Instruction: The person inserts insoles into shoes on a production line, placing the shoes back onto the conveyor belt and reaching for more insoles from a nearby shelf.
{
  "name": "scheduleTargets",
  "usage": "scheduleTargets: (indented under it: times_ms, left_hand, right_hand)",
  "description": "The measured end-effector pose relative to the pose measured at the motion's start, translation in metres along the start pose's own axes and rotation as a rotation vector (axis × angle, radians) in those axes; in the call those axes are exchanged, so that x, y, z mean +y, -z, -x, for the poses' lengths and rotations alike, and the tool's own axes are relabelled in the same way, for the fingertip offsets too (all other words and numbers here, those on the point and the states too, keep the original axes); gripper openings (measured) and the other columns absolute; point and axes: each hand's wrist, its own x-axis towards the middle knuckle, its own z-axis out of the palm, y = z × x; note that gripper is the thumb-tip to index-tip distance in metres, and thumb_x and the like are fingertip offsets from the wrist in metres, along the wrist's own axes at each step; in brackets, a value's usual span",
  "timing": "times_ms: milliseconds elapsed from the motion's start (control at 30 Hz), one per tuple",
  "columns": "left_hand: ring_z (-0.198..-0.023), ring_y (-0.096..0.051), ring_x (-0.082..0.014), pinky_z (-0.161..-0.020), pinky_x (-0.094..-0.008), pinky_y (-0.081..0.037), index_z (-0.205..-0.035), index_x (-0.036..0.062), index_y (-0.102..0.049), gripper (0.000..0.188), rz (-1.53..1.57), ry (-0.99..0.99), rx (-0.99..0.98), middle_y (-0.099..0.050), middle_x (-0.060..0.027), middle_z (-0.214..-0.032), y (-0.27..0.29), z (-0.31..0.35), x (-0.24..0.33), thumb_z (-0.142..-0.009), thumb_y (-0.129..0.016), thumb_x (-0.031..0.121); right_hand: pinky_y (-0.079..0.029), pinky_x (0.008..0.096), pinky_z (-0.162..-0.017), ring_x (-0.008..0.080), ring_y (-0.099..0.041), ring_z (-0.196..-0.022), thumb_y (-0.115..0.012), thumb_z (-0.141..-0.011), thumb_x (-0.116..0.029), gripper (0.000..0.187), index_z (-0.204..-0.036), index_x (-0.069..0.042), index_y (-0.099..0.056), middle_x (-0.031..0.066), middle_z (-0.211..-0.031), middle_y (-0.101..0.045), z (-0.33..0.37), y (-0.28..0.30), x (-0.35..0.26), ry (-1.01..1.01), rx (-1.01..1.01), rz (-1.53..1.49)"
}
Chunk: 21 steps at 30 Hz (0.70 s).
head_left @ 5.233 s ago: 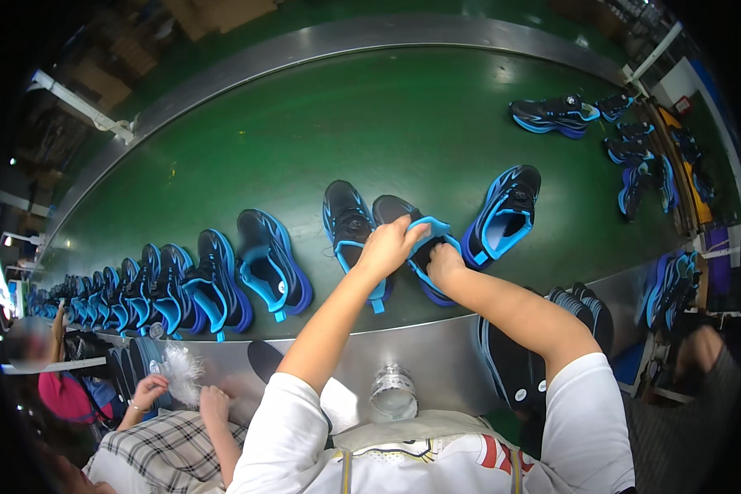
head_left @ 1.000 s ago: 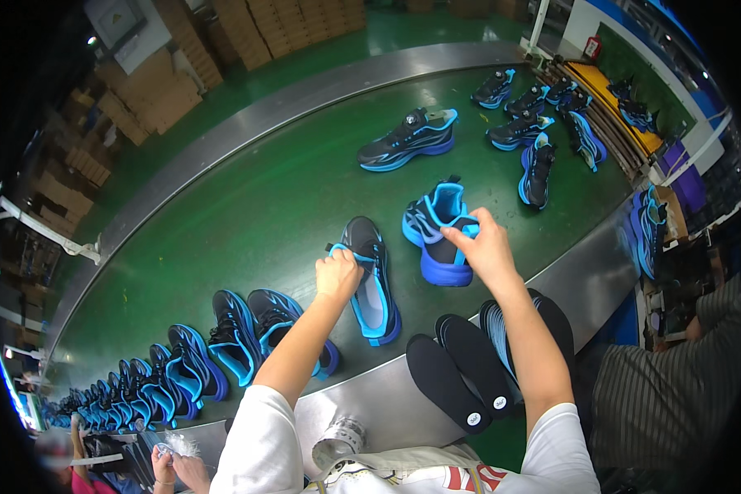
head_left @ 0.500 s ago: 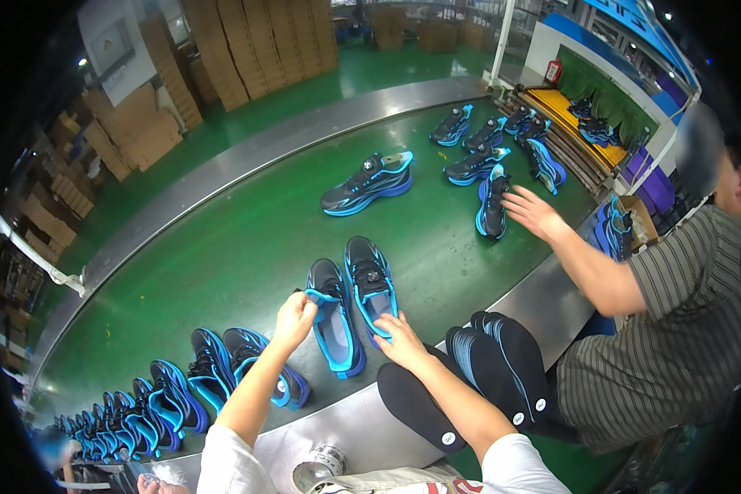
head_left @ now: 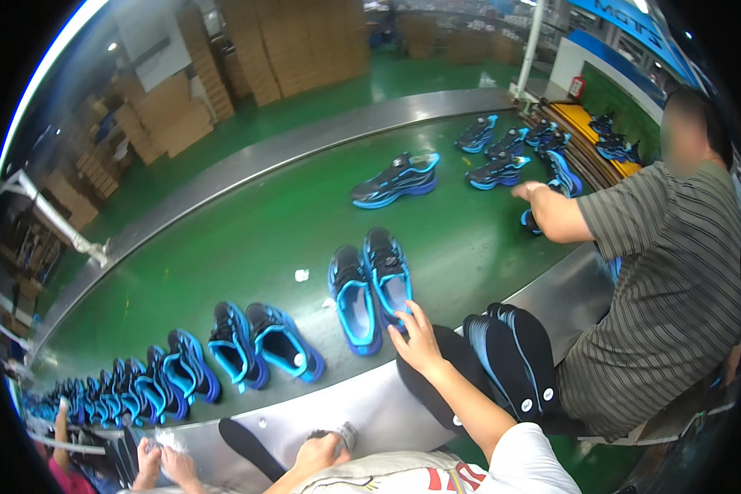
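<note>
Two black-and-blue sneakers stand side by side on the green belt: a left sneaker (head_left: 356, 305) and a right sneaker (head_left: 389, 267), both with grey inside. My right hand (head_left: 420, 339) is at the heel of the right one, fingers apart, fingertips at its collar. Low by my body, my left hand (head_left: 314, 453) has its fingers curled beside a shiny round container or roll (head_left: 347, 434) on the metal ledge; what it holds, if anything, is hidden. Black insoles (head_left: 523, 346) lie in stacks near my right forearm, and one single black insole (head_left: 251, 447) lies to my left.
Rows of sneakers (head_left: 185, 370) line the belt's near left edge. One sneaker (head_left: 397, 181) lies farther off. A co-worker in a striped shirt (head_left: 659, 329) reaches toward more sneakers (head_left: 498, 170) at right. Another person's hands (head_left: 165, 465) hold crumpled white material. A white scrap (head_left: 302, 275) lies on the belt.
My left hand has left the left sneaker and dropped back toward my body. My right hand stays at the right sneaker's heel. A white scrap and a single insole now show; the view has shifted.
</note>
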Motion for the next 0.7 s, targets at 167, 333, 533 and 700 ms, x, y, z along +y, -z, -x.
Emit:
scheduleTargets:
  times_ms: [167, 333, 533, 700]
  left_hand:
    - [-0.065, -0.052, -0.0245, -0.057, -0.0351, -0.040, -0.090, 0.0049, -0.050, 0.026, -0.185, -0.215, 0.205, -0.051, -0.0080, -0.072, -0.032, -0.003, -0.021, -0.068, -0.059, 0.016]
    - [-0.072, -0.050, -0.0260, -0.059, -0.0340, -0.040, -0.095, 0.0038, -0.050, 0.026, -0.149, -0.340, 0.353, -0.052, -0.0097, -0.079, -0.027, -0.015, -0.008, -0.070, -0.056, 0.009]
    - [-0.071, -0.050, -0.0234, -0.066, -0.0358, -0.038, -0.086, 0.0052, -0.053, 0.018, -0.052, -0.247, 0.330, -0.052, -0.0071, -0.074, -0.035, 0.005, -0.016, -0.069, -0.058, 0.011]
    - [-0.069, -0.050, -0.0249, -0.059, -0.0336, -0.039, -0.077, 0.0045, -0.049, 0.013, -0.129, -0.361, 0.334, -0.050, -0.0105, -0.075, -0.040, 0.008, -0.015, -0.070, -0.058, 0.012]
  right_hand:
    - [-0.041, 0.0351, -0.084, 0.0299, -0.051, -0.100, -0.058, -0.080, -0.024, 0.034, -0.104, 0.000, -0.052, 0.0179, -0.106, -0.052, 0.073, -0.022, -0.062, -0.036, -0.321, -0.376]
    - [-0.022, 0.0313, -0.101, 0.0208, -0.033, -0.120, -0.027, -0.090, -0.045, 0.057, -0.126, -0.001, -0.036, 0.0128, -0.128, -0.038, 0.156, -0.057, -0.079, -0.592, -0.702, -0.959]
    - [-0.019, 0.0320, -0.103, 0.0200, -0.031, -0.123, -0.017, -0.087, -0.056, 0.071, -0.127, 0.000, -0.033, 0.0124, -0.130, -0.036, 0.147, -0.041, -0.102, -0.901, -0.813, -1.122]
    - [-0.022, 0.0319, -0.102, 0.0194, -0.034, -0.121, -0.019, -0.088, -0.055, 0.069, -0.125, 0.001, -0.037, 0.0127, -0.128, -0.039, 0.156, -0.051, -0.088, -0.877, -0.814, -1.094]
